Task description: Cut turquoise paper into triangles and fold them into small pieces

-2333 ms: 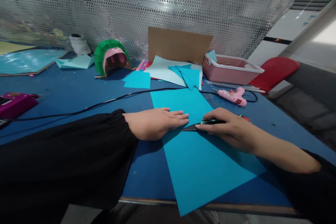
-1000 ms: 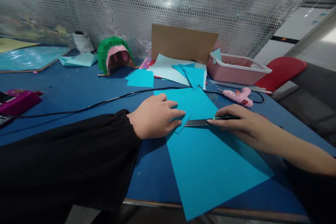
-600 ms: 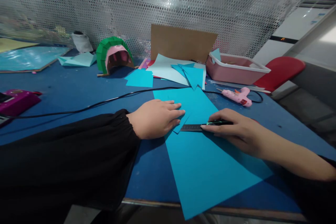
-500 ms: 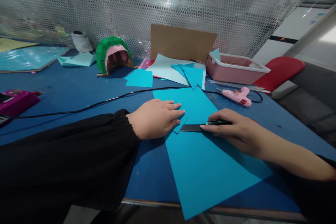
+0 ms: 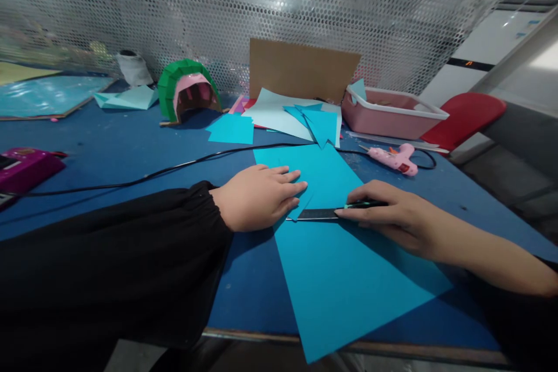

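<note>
My left hand (image 5: 265, 199) lies flat with its fingers stretched out, pressing a small blue paper piece (image 5: 301, 208) onto a large blue sheet (image 5: 349, 279). In my right hand (image 5: 399, 215) is what looks like a utility knife (image 5: 317, 214) with a long dark blade and a green-and-black handle. Its blade lies low across the sheet and points left; the tip end reaches the small piece under my left fingers. Most of the handle is hidden by my right fingers, which close around it.
A black cable (image 5: 209, 157) crosses behind the sheet. A pink glue gun (image 5: 394, 158) lies at right, before a pink basket (image 5: 387, 116). Paper scraps (image 5: 231, 129), a green-and-pink arched model (image 5: 185, 90) and cardboard (image 5: 300, 70) stand behind. A purple device (image 5: 32, 168) sits left.
My right hand has shifted very slightly right with the knife, and a little more of the blade's light edge shows by the small paper piece. My left hand stays put.
</note>
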{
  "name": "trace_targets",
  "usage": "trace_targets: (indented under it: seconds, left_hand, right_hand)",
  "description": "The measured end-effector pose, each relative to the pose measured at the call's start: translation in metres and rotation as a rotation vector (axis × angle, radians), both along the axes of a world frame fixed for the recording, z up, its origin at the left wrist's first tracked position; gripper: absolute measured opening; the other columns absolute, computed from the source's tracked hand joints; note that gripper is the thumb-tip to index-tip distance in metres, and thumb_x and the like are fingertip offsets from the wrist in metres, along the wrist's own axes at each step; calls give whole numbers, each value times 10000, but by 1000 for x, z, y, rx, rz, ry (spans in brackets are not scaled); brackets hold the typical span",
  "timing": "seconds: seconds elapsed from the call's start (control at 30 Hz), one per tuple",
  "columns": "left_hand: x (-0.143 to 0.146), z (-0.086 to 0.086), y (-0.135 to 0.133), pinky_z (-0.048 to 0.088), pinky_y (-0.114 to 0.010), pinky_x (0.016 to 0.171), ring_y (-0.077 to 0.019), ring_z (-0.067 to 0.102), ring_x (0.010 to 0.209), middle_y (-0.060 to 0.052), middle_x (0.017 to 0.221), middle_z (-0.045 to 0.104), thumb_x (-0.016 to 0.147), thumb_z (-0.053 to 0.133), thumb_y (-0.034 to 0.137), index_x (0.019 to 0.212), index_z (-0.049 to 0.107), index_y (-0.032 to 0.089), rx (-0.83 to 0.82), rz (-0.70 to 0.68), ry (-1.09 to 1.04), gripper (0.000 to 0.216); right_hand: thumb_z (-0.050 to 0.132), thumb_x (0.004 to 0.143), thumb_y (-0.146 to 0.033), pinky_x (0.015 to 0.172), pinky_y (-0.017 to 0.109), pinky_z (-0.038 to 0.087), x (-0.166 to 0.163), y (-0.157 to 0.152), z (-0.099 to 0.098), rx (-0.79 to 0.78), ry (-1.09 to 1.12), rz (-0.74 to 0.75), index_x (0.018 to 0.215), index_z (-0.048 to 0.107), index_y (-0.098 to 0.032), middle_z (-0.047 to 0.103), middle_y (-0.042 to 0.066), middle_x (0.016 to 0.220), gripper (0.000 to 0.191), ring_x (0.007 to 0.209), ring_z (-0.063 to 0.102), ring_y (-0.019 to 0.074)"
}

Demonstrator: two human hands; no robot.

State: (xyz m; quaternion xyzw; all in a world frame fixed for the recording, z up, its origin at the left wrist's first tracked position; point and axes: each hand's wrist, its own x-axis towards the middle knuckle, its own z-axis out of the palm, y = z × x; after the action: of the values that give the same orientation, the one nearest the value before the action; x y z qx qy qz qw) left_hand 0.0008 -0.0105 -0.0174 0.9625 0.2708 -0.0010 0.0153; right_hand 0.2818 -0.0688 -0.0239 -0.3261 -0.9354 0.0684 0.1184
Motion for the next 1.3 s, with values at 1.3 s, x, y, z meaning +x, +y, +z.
trace_targets:
  seconds: [1.3]
  left_hand:
    - [-4, 10, -2, 439, -421, 954, -307, 469, 1273, -148, 1319, 567, 928, 416, 505, 1258, 533, 145, -126, 89, -178, 502]
  right_hand:
    - [469, 920, -247, 790, 476, 535, 34, 23, 10, 305, -135, -283, 1022, 664, -194, 668, 141, 1031, 226, 961, 636, 302]
